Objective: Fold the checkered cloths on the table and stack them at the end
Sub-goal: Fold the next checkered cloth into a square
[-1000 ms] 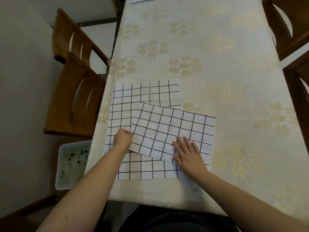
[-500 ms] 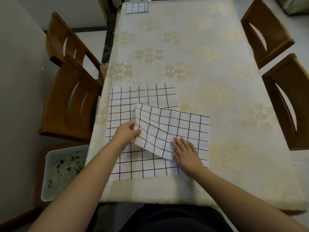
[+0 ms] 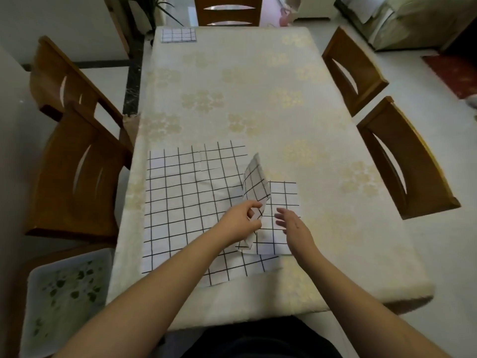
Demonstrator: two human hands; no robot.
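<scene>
A white cloth with black grid lines [image 3: 180,202] lies flat near the table's front left. On its right part lies a smaller, part-folded checkered cloth [image 3: 281,215]. My left hand [image 3: 242,219] pinches this cloth's left edge and holds it lifted, so that half stands up and curls over to the right. Just to the right, my right hand [image 3: 293,228] hovers over the flat half with fingers relaxed, holding nothing. A small folded checkered cloth [image 3: 178,35] lies at the table's far left corner.
The table [image 3: 258,99] has a cream flowered cover. Wooden chairs stand on the left [image 3: 74,174], on the right [image 3: 402,161] and at the far end [image 3: 227,10]. A white cushion with a green leaf print [image 3: 62,298] lies low at the left.
My left hand has lifted the top cloth's left edge and carried it rightward, folding the cloth over. My right hand has risen off the cloth. The view has tilted up.
</scene>
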